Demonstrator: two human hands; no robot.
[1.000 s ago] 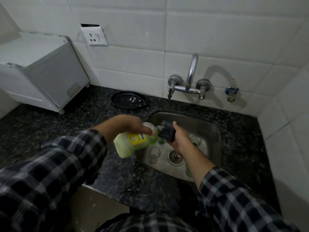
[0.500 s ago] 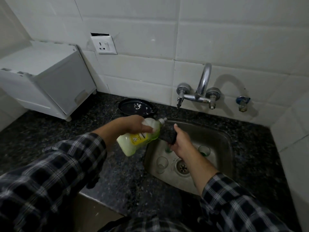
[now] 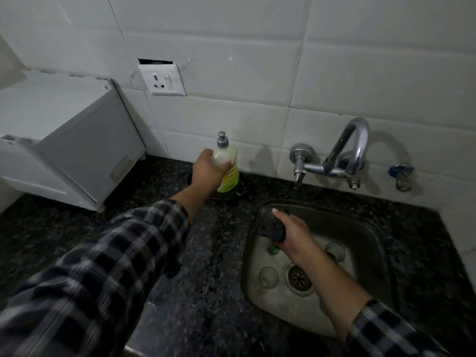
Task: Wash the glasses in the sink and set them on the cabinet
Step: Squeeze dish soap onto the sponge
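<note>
My left hand grips a yellow-green dish soap bottle, upright over a black dish at the back of the counter. My right hand holds a dark scrubbing sponge over the steel sink. In the basin stand a clear glass left of the drain and another clear glass right of my hand. A green-tinted glass shows partly under the sponge.
A chrome wall tap hangs over the sink's back edge. A white cabinet stands on the dark granite counter at the left. A wall socket sits above, and a blue valve at the right.
My left hand has carried the soap bottle from a tilted pour over the sponge back to the black dish by the wall, now upright. My right hand stays over the sink with the sponge.
</note>
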